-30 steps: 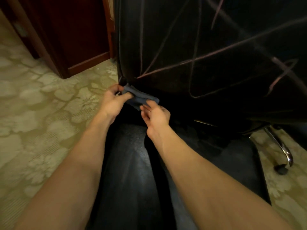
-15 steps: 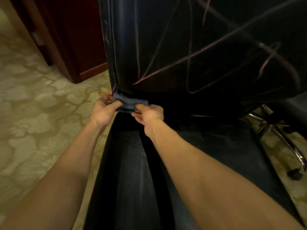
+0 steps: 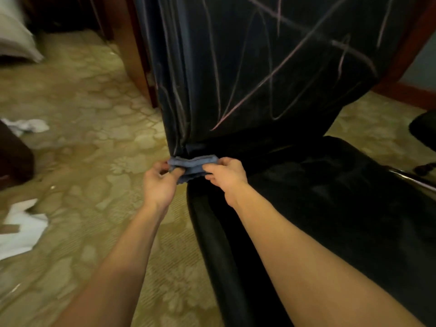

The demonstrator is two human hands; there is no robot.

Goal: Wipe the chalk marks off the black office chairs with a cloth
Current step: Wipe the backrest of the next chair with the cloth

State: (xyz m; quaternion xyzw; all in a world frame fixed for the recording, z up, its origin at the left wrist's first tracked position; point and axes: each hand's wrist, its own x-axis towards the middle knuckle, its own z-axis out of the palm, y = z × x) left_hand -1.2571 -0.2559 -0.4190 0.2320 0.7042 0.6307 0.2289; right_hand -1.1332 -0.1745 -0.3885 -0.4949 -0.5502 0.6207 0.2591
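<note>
I pinch the folded cloth (image 3: 192,166) lengthwise between my left hand (image 3: 160,185) and right hand (image 3: 226,177), chalk marks (image 3: 271,76) on the chair back (image 3: 236,55) lying toward twelve o'clock, nearer my right.

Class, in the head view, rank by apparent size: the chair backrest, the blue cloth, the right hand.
1. chair backrest
2. right hand
3. blue cloth; partly hidden by both hands, so its rank is unsure.

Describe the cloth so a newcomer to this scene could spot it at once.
Find the black chair backrest scrawled with pale chalk lines and follow its left edge down to the seat. There the left hand and right hand pinch a small folded blue cloth, the only blue item; the floor scraps are white.
</note>
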